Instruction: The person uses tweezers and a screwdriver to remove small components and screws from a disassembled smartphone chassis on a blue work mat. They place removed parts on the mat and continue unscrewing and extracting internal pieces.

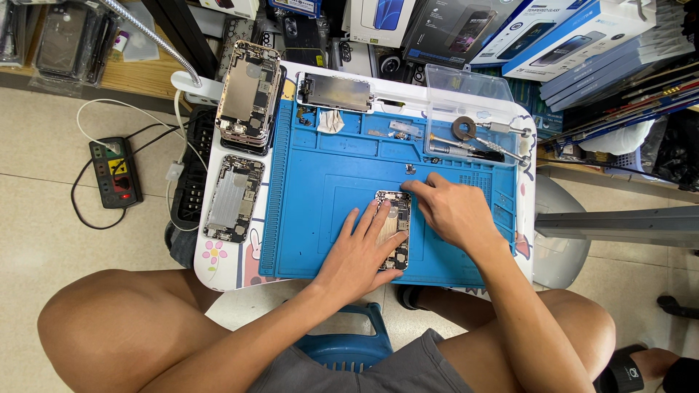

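Note:
An opened phone body with its inner parts showing lies on the blue repair mat. My left hand rests flat on the mat, fingers spread, with the fingertips pressing on the phone's left side. My right hand lies curled at the phone's upper right, its fingertips touching the top edge; whether they pinch a small part is hidden.
A stack of opened phone bodies and another single one sit on the white table's left part. A phone screen plate lies at the back. A clear box with screwdrivers stands back right. A power strip lies on the floor.

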